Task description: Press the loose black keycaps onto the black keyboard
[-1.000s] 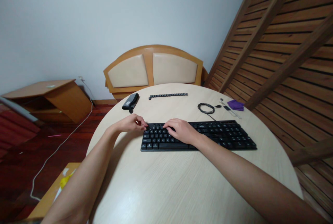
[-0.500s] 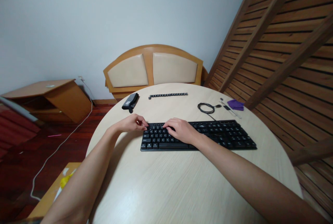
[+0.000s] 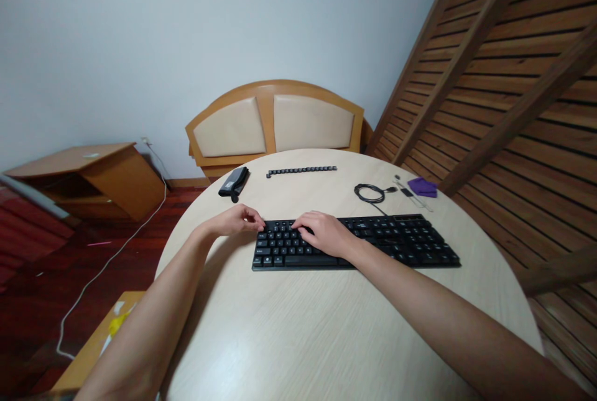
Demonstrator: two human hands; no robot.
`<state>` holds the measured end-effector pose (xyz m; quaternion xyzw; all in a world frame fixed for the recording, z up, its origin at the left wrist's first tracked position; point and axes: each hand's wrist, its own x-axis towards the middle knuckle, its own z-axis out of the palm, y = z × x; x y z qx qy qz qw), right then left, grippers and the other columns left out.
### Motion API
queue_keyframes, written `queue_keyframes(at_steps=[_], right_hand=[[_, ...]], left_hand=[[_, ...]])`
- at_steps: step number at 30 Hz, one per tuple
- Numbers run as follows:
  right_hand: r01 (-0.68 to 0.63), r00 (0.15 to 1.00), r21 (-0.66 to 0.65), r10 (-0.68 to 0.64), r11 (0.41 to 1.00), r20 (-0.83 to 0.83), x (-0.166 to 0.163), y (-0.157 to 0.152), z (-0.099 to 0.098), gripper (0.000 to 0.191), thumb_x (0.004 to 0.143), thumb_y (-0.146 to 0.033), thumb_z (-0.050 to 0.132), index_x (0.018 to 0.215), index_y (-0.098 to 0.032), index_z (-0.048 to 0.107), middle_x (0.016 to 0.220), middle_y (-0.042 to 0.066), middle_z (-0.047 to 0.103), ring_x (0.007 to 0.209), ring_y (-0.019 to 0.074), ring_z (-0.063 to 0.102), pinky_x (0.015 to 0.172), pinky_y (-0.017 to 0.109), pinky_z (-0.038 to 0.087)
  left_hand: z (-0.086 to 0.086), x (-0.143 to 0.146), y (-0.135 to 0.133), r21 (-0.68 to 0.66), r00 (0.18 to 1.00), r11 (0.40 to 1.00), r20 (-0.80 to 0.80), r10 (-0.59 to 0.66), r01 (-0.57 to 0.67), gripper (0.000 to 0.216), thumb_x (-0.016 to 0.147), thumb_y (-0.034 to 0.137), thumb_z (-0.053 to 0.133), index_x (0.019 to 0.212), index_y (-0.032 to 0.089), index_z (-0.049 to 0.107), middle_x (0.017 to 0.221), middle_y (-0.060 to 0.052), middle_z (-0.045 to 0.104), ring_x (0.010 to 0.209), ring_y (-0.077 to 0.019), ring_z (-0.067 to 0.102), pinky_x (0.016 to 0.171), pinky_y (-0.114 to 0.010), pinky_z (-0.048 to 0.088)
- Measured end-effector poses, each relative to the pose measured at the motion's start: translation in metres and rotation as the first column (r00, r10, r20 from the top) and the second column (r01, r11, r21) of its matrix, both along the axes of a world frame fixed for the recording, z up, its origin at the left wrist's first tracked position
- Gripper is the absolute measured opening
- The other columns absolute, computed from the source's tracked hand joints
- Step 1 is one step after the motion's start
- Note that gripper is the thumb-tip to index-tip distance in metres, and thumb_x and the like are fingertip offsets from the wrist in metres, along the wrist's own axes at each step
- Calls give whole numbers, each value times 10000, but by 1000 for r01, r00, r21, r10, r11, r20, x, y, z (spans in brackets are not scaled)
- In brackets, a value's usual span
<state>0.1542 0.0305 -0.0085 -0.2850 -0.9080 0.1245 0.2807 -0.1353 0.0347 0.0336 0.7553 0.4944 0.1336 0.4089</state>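
A black keyboard (image 3: 326, 260) lies across the table. At its upper left corner my left hand (image 3: 237, 219) is closed, thumb and fingertips pinched at the edge; whether a small part sits between them is hidden. My right hand (image 3: 325, 233) rests over the upper middle-left keys with bent fingers, and a gap shows between thumb and index finger. A row of loose black keycaps (image 3: 303, 170) lies beyond the keyboard, one of them set just below the row's left end. The keys beneath my right palm are covered.
Far left on the round table (image 3: 298, 332) lies a dark folded pouch (image 3: 234, 182). To the right are a coiled black cable (image 3: 368, 193), a purple cloth (image 3: 422, 188) and a thin wire tool (image 3: 420, 201). A headboard (image 3: 275, 118) stands behind, wooden slats (image 3: 494, 115) at right.
My left fingertips have shifted very slightly at the keyboard's corner. My right hand and the other things are in the same places.
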Motion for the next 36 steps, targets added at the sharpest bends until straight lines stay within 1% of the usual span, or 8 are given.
queue_keyframes(at_steps=[11, 15, 17, 22, 28, 32, 33, 36], right_hand=[[7, 999, 87, -12, 996, 48, 0, 0, 1, 198, 907, -120, 540, 997, -184, 704, 995, 77, 733, 958, 217, 649, 894, 363, 511], [23, 991, 103, -36, 994, 126, 6, -1, 10, 189, 951, -219, 541, 1052, -179, 695, 1049, 100, 725, 996, 242, 646, 915, 394, 504], [-5, 987, 53, -4, 999, 162, 14, -3, 15, 287, 945, -342, 581, 1170, -185, 664, 1148, 114, 708, 1059, 265, 642, 956, 428, 494], [-32, 972, -77, 48, 997, 229, 40, -10, 17, 746, 802, -641, 668, 1387, -195, 549, 1415, 147, 568, 1296, 340, 525, 1107, 498, 386], [4, 972, -84, 16, 996, 233, 52, -19, 5, 898, 756, -649, 702, 1496, -224, 423, 1549, 137, 412, 1406, 350, 398, 1172, 515, 297], [15, 978, -70, 0, 997, 210, 50, -23, 3, 875, 764, -622, 706, 1490, -217, 433, 1542, 138, 423, 1402, 347, 398, 1169, 511, 297], [13, 979, -70, 2, 998, 202, 50, -24, 4, 866, 764, -620, 707, 1485, -221, 439, 1539, 136, 427, 1399, 347, 401, 1167, 512, 300], [14, 979, -69, 0, 997, 202, 49, -25, 6, 854, 767, -610, 707, 1484, -230, 440, 1540, 132, 427, 1396, 345, 404, 1162, 515, 302]], left_hand=[[-3, -2, 7, -106, 1000, 994, 13, 22, -21, 403, 677, 521, 775, 811, 142, 750, 780, -44, 725, 732, -166, 613, 738, -276, 484], [-4, -3, 10, -117, 1000, 993, -12, 24, -25, 397, 666, 514, 782, 795, 141, 746, 744, -30, 709, 703, -156, 595, 710, -258, 464], [-4, -3, 11, -106, 998, 994, -53, 26, -31, 388, 657, 512, 786, 767, 142, 742, 703, -18, 689, 669, -148, 576, 664, -241, 442], [-4, -3, 10, -75, 994, 996, -98, 41, -48, 375, 647, 520, 780, 722, 157, 726, 674, -3, 679, 655, -141, 561, 618, -218, 418], [-7, -3, 9, -78, 1000, 997, -17, 14, -15, 403, 688, 536, 757, 775, 148, 698, 732, -21, 687, 667, -141, 580, 619, -227, 436], [-17, -2, 26, 118, 989, 986, -74, 126, -117, 518, 796, 648, 613, 822, 134, 673, 673, -31, 645, 586, -140, 555, 561, -242, 428], [-20, -1, 34, 232, 971, 957, -120, 205, -174, 541, 807, 667, 582, 834, 134, 675, 700, -42, 658, 607, -151, 573, 573, -248, 442], [-29, -1, 59, 366, 929, 894, -159, 335, -260, 517, 834, 626, 585, 973, 135, 668, 922, -98, 711, 775, -196, 636, 662, -264, 471]])
